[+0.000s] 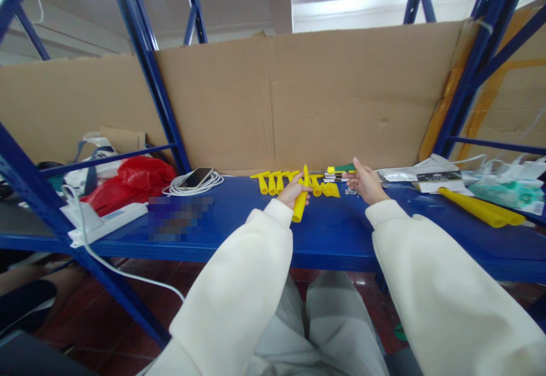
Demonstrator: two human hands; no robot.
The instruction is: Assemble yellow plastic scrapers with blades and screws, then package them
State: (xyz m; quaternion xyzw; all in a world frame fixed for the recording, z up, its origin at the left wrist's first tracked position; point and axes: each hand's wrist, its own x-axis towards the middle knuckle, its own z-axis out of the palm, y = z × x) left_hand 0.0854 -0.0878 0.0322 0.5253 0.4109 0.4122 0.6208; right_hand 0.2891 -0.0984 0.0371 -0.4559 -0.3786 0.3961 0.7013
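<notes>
My left hand (294,192) is closed around a yellow tapered tube (300,210), its wide end towards me and a thin crosspiece near its top. My right hand (365,181) grips the end of a screwdriver (343,168) with a green and yellow handle. Its shaft points left at the held tube; whether they touch I cannot tell. Left of my left hand stands a row of similar yellow T-shaped pieces (272,184). Small yellow pieces (330,189) lie between my hands, and tiny metallic bits (351,192), perhaps screws, lie under my right hand.
A phone (196,178) rests on a coiled white cable (173,188). Further left are a red bag (132,182) and a white power strip (113,222). Large yellow cones (480,208) and packets (441,182) lie right. Cardboard (333,97) backs the blue shelf (239,217).
</notes>
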